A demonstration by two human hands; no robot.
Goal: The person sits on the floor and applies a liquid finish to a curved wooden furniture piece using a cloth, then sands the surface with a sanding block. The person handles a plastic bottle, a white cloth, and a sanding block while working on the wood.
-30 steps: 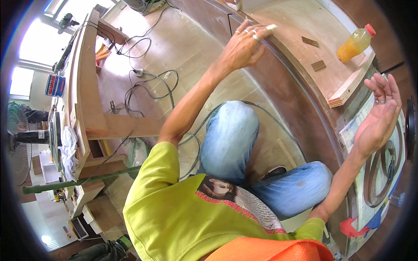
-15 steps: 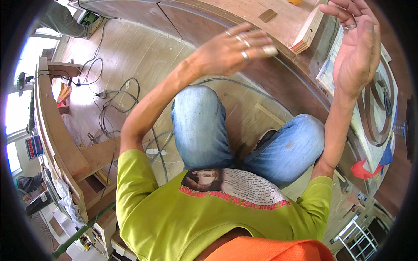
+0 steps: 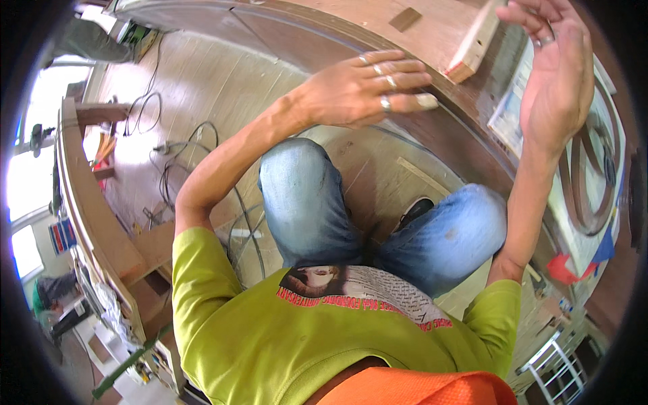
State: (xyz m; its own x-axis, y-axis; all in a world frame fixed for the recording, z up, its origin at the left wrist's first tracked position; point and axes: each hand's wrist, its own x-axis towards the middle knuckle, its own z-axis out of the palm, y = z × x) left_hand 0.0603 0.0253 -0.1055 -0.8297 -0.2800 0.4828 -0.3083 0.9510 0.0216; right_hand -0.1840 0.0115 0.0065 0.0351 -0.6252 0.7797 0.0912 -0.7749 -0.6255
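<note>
My left hand (image 3: 374,89) is stretched out flat, palm down, fingers extended with rings on several of them. It holds nothing and lies across the view of the brown curved panel (image 3: 466,138) of a long wooden workpiece; whether it touches the panel, I cannot tell. My right hand (image 3: 557,84) is raised at the upper right, its fingers loosely bent and apart, with nothing seen in it. Near it are a thick wooden board (image 3: 476,42) and a small brown wood block (image 3: 405,19) on the workpiece. A coil of brown edging strip (image 3: 590,202) lies beside my right forearm.
Black cables (image 3: 192,155) lie looped on the wood-plank floor (image 3: 209,74). A curved wooden frame (image 3: 101,202) stands at the left. A thin wood strip (image 3: 425,174) lies by my knees, and a white ladder (image 3: 557,368) is at the lower right. Another person's leg (image 3: 94,44) shows upper left.
My left hand was blurred by motion and is now sharper, slightly lower and to the right, fingers still extended. My right hand keeps its raised pose. The whole view has shifted slightly.
</note>
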